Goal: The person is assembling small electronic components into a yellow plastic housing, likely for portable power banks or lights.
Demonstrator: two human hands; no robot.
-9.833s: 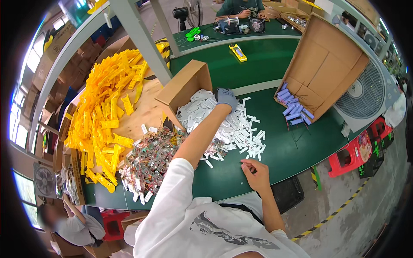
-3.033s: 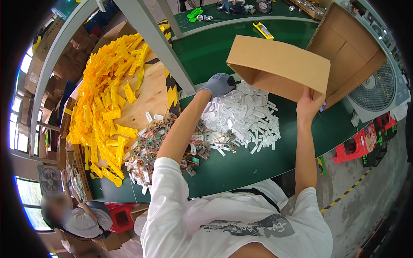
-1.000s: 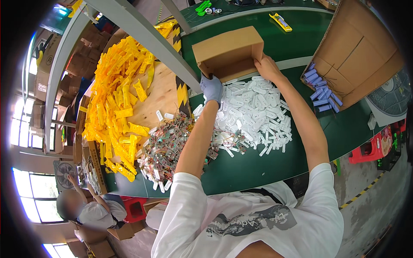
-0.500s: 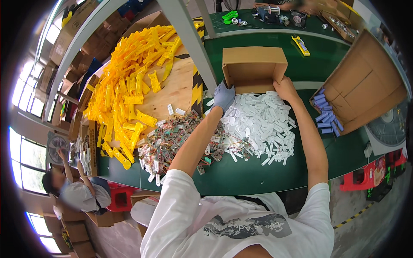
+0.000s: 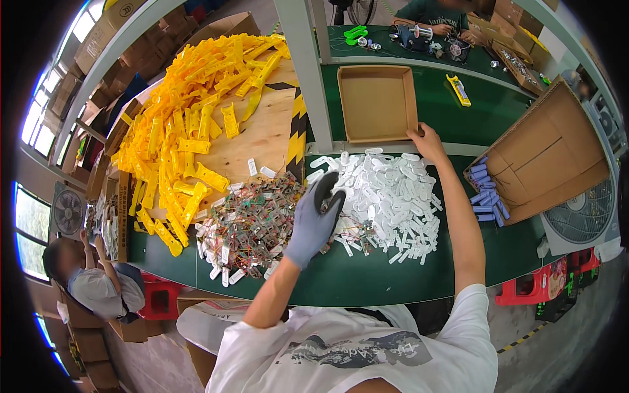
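Note:
My left hand (image 5: 316,219), in a grey glove with dark fingertips, hovers over the gap between two piles. Its fingers are apart with nothing between them. To its right spreads a heap of white plastic pieces (image 5: 386,196); at its left lies a tangled pile of small circuit boards with thin wires (image 5: 252,213). My bare right hand (image 5: 427,141) grips the near right corner of a shallow cardboard box (image 5: 379,105). The box has its open side toward me and nothing shows inside it.
Yellow plastic housings (image 5: 190,118) cover the wooden board at left. A metal post (image 5: 304,72) rises beside the box. At right, a large carton (image 5: 550,157) lies tilted with blue cylindrical cells (image 5: 485,193) at its opening. Another person's hands (image 5: 452,31) are across the bench.
My left hand has let go of the box and come back toward me over the piles. The box, still in my right hand, has tipped so that its inside shows more fully.

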